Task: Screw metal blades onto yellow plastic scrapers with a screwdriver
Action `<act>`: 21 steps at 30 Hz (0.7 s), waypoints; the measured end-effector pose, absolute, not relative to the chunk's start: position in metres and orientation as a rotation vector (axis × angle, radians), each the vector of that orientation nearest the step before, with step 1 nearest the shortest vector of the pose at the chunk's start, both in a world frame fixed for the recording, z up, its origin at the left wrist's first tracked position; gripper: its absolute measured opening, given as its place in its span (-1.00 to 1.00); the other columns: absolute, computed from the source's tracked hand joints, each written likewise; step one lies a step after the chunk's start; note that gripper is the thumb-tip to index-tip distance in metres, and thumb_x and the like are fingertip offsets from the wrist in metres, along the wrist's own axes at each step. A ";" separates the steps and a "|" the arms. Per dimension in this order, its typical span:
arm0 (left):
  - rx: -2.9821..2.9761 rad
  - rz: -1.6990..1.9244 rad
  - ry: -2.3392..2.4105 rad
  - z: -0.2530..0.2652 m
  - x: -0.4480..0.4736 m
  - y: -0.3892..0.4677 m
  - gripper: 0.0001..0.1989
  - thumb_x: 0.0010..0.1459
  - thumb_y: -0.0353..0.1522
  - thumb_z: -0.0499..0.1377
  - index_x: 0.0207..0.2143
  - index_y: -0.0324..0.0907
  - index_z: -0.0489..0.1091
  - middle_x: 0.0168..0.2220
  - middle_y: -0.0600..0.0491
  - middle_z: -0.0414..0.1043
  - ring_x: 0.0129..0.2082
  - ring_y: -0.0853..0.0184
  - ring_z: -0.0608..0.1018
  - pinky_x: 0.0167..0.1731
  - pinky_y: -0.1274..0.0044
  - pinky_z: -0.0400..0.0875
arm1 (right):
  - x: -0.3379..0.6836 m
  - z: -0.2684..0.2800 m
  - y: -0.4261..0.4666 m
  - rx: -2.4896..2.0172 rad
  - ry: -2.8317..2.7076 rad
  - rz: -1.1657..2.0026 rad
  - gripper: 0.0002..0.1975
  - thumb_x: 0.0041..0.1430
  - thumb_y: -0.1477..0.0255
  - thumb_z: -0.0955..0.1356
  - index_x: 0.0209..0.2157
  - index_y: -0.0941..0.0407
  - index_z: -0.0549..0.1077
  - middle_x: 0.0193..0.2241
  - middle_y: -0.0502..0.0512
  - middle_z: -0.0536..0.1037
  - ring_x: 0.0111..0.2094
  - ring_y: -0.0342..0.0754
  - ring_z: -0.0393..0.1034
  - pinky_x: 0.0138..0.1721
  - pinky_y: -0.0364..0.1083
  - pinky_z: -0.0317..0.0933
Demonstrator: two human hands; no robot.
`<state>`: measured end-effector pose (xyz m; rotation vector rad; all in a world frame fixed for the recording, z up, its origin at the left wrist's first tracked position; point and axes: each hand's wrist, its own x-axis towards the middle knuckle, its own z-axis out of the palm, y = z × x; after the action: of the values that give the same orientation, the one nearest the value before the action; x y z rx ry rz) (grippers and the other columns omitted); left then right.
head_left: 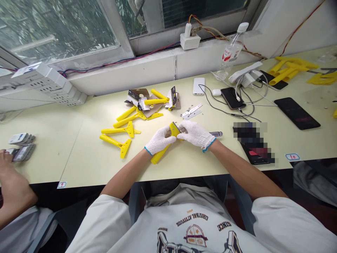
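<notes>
A yellow scraper (160, 154) lies between my gloved hands, its handle slanting down to the left and its head up between my fingers. My left hand (160, 140) is closed around the scraper just below its head. With fingers pinched, my right hand (196, 133) grips the right side of the head, where a thin metal edge shows. What else those fingertips may hold is hidden. A screwdriver (216, 134) pokes out beyond my right hand, partly covered by it. Metal blades (192, 111) and small screws lie just behind my hands.
Several yellow scraper parts (116, 131) lie to the left, and opened cardboard packaging (138, 98) sits behind. Phones (297, 113), cables, a white power bank (198, 86) and a plastic bottle (231, 52) occupy the right. Another person's hand (6, 158) is at far left.
</notes>
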<state>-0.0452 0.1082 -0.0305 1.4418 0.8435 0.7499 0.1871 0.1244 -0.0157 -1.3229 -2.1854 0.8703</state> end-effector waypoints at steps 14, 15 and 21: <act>1.449 0.755 0.848 -0.026 -0.045 0.107 -0.50 0.19 -0.43 0.30 0.20 -0.22 0.54 0.26 -0.13 0.59 0.18 0.03 0.66 0.24 0.22 0.52 | 0.187 -0.014 0.124 -1.304 -2.199 0.887 -0.75 0.28 0.36 0.50 -0.10 0.24 0.60 -0.17 0.18 0.66 -0.20 -0.06 0.48 -0.10 -0.13 0.27; 1.454 0.754 0.847 -0.026 -0.045 0.107 -0.49 0.19 -0.42 0.30 0.21 -0.22 0.54 0.26 -0.13 0.59 0.18 0.03 0.66 0.24 0.22 0.52 | 0.187 -0.014 0.124 -1.306 -2.199 0.886 -0.75 0.29 0.36 0.50 -0.10 0.24 0.60 -0.17 0.18 0.66 -0.20 -0.06 0.48 -0.10 -0.13 0.26; 1.458 0.751 0.866 -0.030 -0.046 0.107 -0.52 0.20 -0.42 0.30 0.18 -0.22 0.55 0.22 -0.12 0.61 0.17 0.03 0.66 0.23 0.21 0.53 | 0.188 -0.014 0.124 -1.298 -2.222 0.889 -0.77 0.28 0.39 0.50 -0.10 0.24 0.60 -0.16 0.18 0.66 -0.20 -0.06 0.47 -0.10 -0.13 0.25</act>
<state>-0.0458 0.1074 -0.0295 1.4581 0.8665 0.7506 0.1876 0.1242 -0.0139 -1.2982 -2.2218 0.8891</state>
